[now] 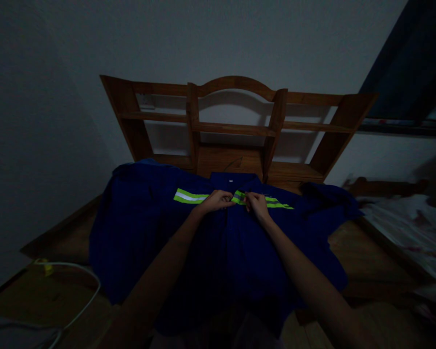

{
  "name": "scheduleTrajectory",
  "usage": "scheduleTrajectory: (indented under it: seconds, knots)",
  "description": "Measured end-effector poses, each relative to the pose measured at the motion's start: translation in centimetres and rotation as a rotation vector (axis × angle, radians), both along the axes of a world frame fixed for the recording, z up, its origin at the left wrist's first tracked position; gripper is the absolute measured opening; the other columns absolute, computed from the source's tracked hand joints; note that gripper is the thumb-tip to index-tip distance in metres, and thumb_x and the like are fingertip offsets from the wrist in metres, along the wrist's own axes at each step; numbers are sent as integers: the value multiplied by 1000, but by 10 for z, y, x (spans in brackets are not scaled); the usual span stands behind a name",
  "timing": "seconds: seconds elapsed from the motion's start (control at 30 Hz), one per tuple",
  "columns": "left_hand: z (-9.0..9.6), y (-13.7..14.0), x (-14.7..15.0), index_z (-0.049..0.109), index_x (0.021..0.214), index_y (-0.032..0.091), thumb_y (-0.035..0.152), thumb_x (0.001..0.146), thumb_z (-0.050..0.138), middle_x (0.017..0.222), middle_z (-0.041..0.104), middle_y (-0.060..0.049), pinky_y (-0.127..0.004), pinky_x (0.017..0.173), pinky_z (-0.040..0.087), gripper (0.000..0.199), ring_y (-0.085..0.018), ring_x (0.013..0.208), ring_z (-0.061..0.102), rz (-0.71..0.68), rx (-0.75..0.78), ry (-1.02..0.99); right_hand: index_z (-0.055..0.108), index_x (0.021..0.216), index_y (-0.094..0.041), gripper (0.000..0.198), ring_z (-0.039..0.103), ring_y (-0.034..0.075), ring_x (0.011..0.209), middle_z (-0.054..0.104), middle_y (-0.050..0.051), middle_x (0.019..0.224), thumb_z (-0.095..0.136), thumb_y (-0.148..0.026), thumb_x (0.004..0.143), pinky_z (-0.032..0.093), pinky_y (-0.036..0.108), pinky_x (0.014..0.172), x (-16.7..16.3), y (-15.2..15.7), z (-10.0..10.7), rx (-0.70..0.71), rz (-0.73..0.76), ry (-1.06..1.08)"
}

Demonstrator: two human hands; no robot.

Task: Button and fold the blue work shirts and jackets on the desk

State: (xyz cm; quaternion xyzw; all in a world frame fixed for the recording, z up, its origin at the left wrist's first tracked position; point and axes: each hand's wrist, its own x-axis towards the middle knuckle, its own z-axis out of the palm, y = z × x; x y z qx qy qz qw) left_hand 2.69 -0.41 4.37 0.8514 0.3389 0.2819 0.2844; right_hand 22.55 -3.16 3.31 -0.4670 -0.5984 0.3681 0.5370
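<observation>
A dark blue work shirt (240, 252) lies spread out, its collar (252, 181) toward the shelf. Across the chest runs a yellow-green reflective strip (189, 196) with a pale band along its middle. My left hand (218, 200) is closed on the shirt's front placket, fingers pinched at the strip's inner end. Just to the right, my right hand (255, 202) pinches the strip on the other front panel. The fingertips of both hands are close together near the front opening. Whether a button is between them is too dark and small to tell.
Behind the shirt stands a wooden shelf unit (236, 128) against a pale wall (203, 39). A white cable (90, 271) loops at the lower left. To the right, a bed with crumpled light bedding (414, 223) sits below a dark curtain (410, 63).
</observation>
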Motion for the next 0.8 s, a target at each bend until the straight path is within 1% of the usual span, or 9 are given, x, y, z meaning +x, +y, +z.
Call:
scheduleTrajectory:
  seconds: [0.17, 0.3, 0.43, 0.63, 0.8]
  knots:
    - [2, -1, 0, 61, 80, 13, 48, 74, 60, 64, 60, 1, -18, 51, 40, 36, -13, 57, 58, 2, -82, -45, 56, 60, -15, 38, 40, 9, 32, 42, -4, 38, 45, -46, 79, 28, 22, 37, 0, 0, 1, -6, 4, -6]
    - [2, 0, 0, 63, 78, 13, 47, 71, 63, 64, 62, 0, -19, 51, 41, 35, -14, 56, 59, -13, -138, -81, 55, 60, -16, 37, 40, 9, 32, 43, -4, 39, 45, -46, 79, 28, 22, 37, 0, -1, 1, -12, 11, -13]
    - [3, 0, 0, 66, 77, 12, 48, 69, 65, 63, 62, -1, -19, 52, 40, 36, -14, 58, 59, 19, -149, -71, 55, 60, -16, 38, 40, 9, 32, 43, -4, 38, 44, -47, 79, 28, 21, 37, 0, -1, 1, -15, 13, -22]
    - [7, -2, -2, 70, 82, 12, 44, 69, 67, 65, 65, -2, -19, 51, 40, 35, -14, 59, 59, 45, -165, -56, 56, 60, -15, 37, 41, 9, 34, 44, -3, 39, 45, -45, 79, 29, 20, 38, 0, -1, 2, -6, 15, -33]
    - [4, 1, -2, 70, 80, 12, 44, 68, 68, 62, 64, -2, -19, 51, 41, 35, -14, 57, 60, 53, -201, -75, 55, 61, -15, 37, 42, 9, 34, 44, -3, 40, 45, -44, 80, 30, 20, 39, 0, -2, 3, -1, 22, -31]
